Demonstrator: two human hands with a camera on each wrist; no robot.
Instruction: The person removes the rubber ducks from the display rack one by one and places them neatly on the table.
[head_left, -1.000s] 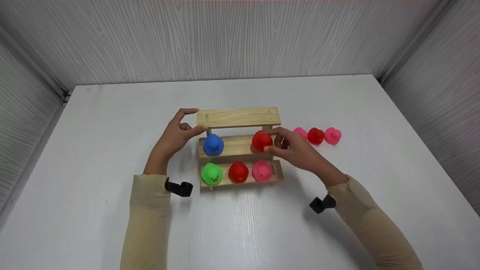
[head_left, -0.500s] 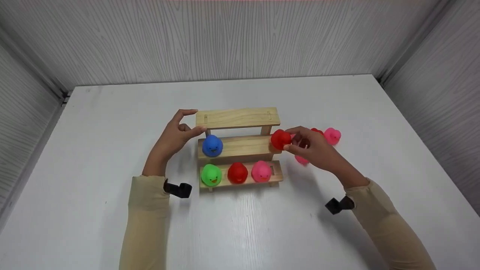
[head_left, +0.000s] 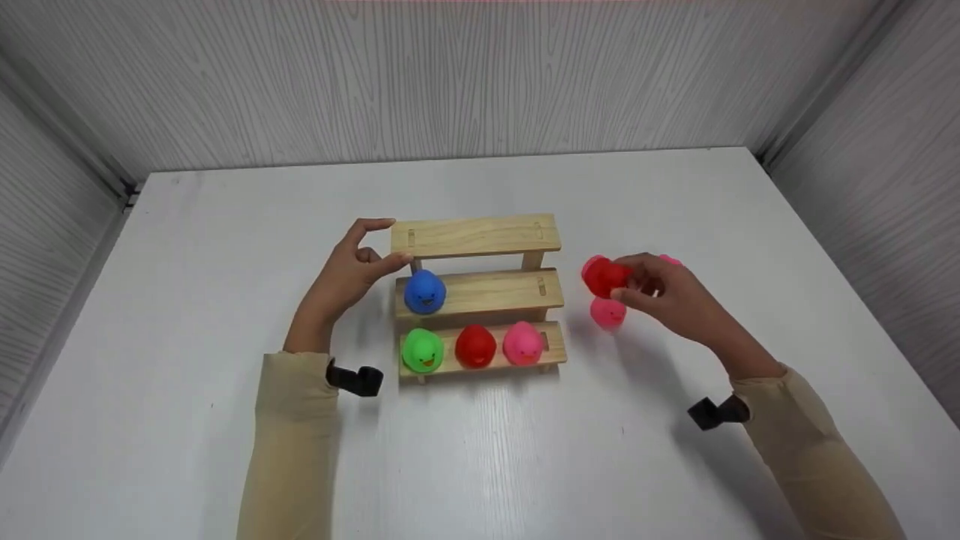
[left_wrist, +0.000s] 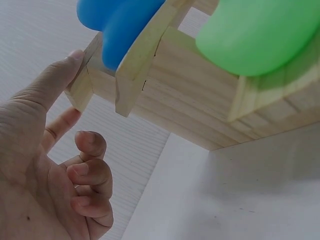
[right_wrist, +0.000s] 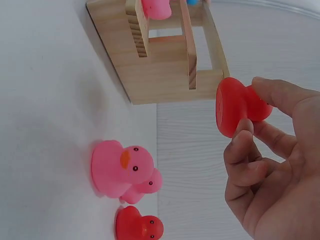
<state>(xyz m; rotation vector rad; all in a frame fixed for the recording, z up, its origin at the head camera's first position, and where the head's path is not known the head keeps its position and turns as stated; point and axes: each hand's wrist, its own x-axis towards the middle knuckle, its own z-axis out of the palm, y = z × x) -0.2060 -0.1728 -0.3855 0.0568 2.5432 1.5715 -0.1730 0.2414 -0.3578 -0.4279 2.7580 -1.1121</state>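
My left hand (head_left: 346, 271) pinches the left end of the top shelf of a three-step wooden rack (head_left: 480, 235), thumb on one edge and index finger on the other. A red rubber duck (head_left: 604, 279) is held between the thumb and fingers of my right hand (head_left: 671, 294), raised off the table to the right of the rack. On the middle shelf sits a blue duck (head_left: 425, 292) at the left. The bottom shelf bears a green duck (head_left: 423, 350), a red duck (head_left: 475, 346) and a pink duck (head_left: 523, 343). The top shelf carries nothing.
Right of the rack a pink duck (head_left: 608, 313) stands on the white table (head_left: 480, 465). In the right wrist view another pink duck (right_wrist: 150, 182) and a red duck (right_wrist: 137, 225) stand near it. Grey wood-grain panels (head_left: 450, 82) enclose the table's back and sides.
My right hand has carried the red duck off the middle shelf and to the right, over the loose ducks. My left hand keeps its pinch on the top shelf.
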